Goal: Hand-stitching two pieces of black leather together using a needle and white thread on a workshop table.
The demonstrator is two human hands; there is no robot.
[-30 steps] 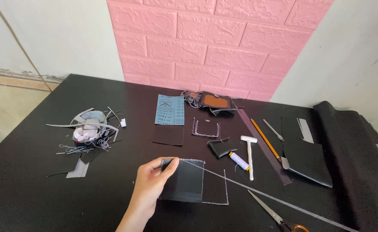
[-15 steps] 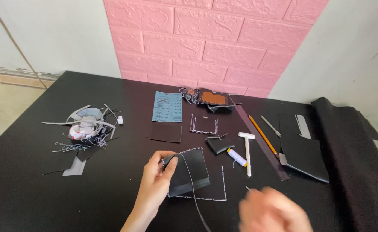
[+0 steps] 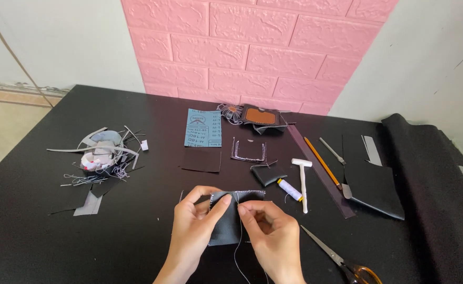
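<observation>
A black surface [image 3: 42, 231] carries a scrap heap [image 3: 101, 155], blue sandpaper sheet [image 3: 203, 128], white hammer [image 3: 303, 181], thread spool [image 3: 290, 190], pencil [image 3: 321, 162], scissors [image 3: 342, 260] and black leather pieces [image 3: 374, 189].

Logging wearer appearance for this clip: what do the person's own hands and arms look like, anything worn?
Both the left hand and right hand are bare: no gloves, rings, watch or bracelets visible. The forearms show no sleeves up to the frame's bottom edge. Fingernails look short and unpainted.
</observation>
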